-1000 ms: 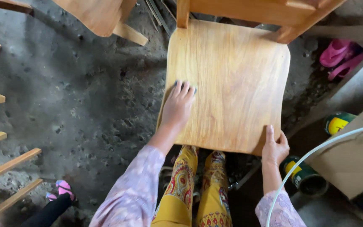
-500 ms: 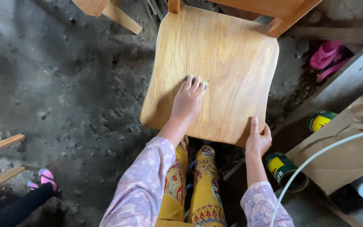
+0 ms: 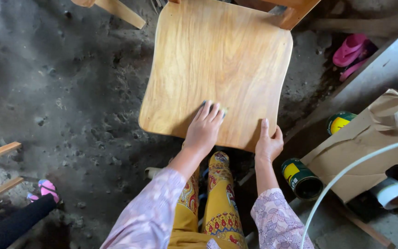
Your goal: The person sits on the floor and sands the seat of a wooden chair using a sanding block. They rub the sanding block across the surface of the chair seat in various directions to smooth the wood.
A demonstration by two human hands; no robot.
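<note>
Head: hands [image 3: 203,129] on seat [image 3: 217,60] edge

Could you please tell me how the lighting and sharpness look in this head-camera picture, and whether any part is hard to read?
Head view: soft daylight brightens the wooden chair seat, whose grain reads sharply, without harsh glare; the left hand and right hand are crisp, casting only faint shadows; the dirt floor falls into dim shade at the lower left; the white tube looks soft.

One wooden chair seat [image 3: 217,69], two tins [image 3: 301,178] [image 3: 339,122], two pink sandals [image 3: 350,48] [image 3: 47,189].
</note>
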